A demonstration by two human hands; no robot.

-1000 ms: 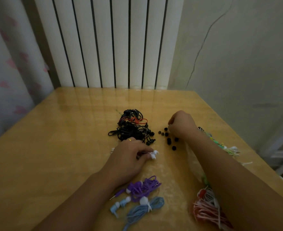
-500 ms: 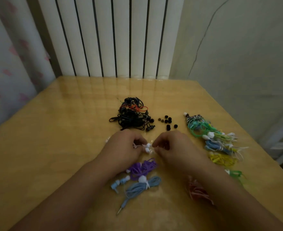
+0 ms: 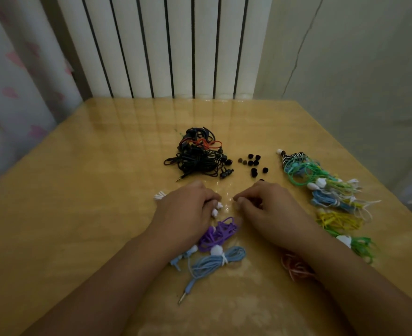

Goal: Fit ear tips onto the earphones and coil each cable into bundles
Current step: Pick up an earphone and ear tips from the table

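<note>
Both hands rest on the wooden table (image 3: pixel 78 214) at centre frame, fingers curled, knuckles toward the camera. The left hand (image 3: pixel 185 212) grips a white earphone set; its two white earbuds (image 3: pixel 216 208) protrude from the fingers on the hand's right side, and a tuft of white cable (image 3: pixel 159 195) shows at the hand's left edge. The right hand (image 3: pixel 268 209) has thumb and forefinger pinched together just right of the earbuds, not touching them; whether it holds an ear tip between them cannot be told, the pinch being too small and dim.

Above the hands, at centre, lies a tangled pile of black earphones (image 3: pixel 197 158) with an orange cable in it. Just right of that pile sit loose black ear tips (image 3: pixel 253 163), scattered on the table, apart from both hands.

Below the hands lie a purple cable bundle (image 3: pixel 218 232) and a light blue cable bundle (image 3: pixel 214 263), touching one another, the blue one's plug pointing to lower frame. At right, a row of coiled bundles (image 3: pixel 326 192) in green, blue, yellow and striped cable runs down the table's right side. A red and white bundle (image 3: pixel 294 265) lies partly hidden under the right forearm.

A white radiator (image 3: pixel 166 44) stands behind the table at upper centre.
</note>
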